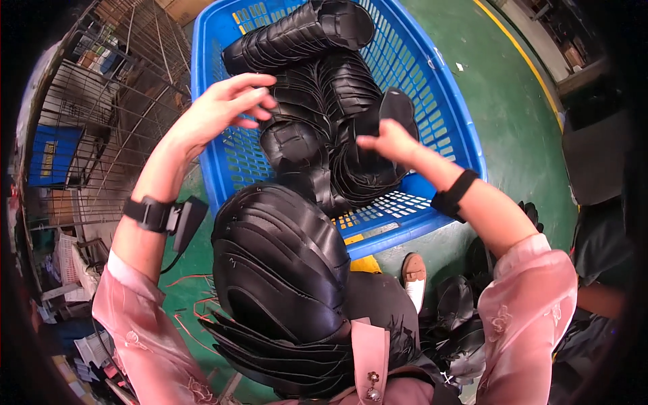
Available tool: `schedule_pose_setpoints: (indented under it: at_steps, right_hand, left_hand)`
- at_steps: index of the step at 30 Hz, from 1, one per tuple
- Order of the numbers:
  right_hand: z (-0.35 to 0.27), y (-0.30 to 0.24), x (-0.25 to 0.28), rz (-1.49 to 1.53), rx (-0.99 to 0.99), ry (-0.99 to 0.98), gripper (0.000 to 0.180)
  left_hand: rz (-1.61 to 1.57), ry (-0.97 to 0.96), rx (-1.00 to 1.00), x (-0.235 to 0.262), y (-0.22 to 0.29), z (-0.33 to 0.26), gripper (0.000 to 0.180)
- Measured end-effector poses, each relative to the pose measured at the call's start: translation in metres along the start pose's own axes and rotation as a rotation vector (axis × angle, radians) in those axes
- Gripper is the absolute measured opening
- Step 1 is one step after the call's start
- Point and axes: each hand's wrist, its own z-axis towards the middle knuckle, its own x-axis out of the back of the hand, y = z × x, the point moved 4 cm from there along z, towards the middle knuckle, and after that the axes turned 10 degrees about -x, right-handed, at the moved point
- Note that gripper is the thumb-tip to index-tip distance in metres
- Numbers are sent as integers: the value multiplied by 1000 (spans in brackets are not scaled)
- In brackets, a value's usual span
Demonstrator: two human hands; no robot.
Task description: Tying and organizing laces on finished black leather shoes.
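My left hand (236, 101) hovers over the left side of a blue plastic basket (445, 88), fingers spread and holding nothing. On the basket's right side, my right hand (395, 143) is closed at a black leather shoe upper (397, 108), which stands up behind the thumb; part of the grip is hidden. Below and around it, nested black shoe uppers (351, 84) lie in rows inside the basket. Another bundle of uppers (304, 34) rests crosswise at the far end. A large stack of black shoe uppers (277, 263) lies against my lap.
A wire rack (121, 88) with a blue bin (54, 155) stands on the left. Orange-red strings (196, 317) lie on the green floor. More black pieces (455, 300) are piled at lower right, near a brown shoe (414, 268). A yellow line (520, 47) crosses the floor.
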Motion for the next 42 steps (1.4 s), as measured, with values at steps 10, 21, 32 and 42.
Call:
schedule_pose_setpoints:
  at_steps: [10,21,32,42]
  right_hand:
    - [26,-29,-50,-1079,-107,-126,21]
    - [41,86,-113,-9,-812,-284,47]
    - [54,117,-100,49,-949,-536,38]
    - [-76,-49,-51,-41,-272,-514,52]
  left_hand:
    - [-14,164,138,34,-35,-157,28]
    - [-208,229,292,-8,-80,-273,30]
    - [-354,378,321,-72,-96,-322,29]
    - [-844,730,226,-196,-79,-408,100]
